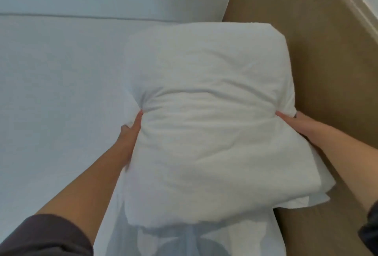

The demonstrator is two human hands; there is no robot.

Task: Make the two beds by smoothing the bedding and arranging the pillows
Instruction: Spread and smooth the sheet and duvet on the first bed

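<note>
Pillow (206,125), seemingly aloft, between hands (131,133) (294,123)

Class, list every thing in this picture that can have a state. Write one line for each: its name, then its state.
pillow: held between both hands, squeezed in at its sides, cover creased
left hand: grips the pillow's left side
right hand: grips the pillow's right side
bed sheet: spread flat and smooth
</note>
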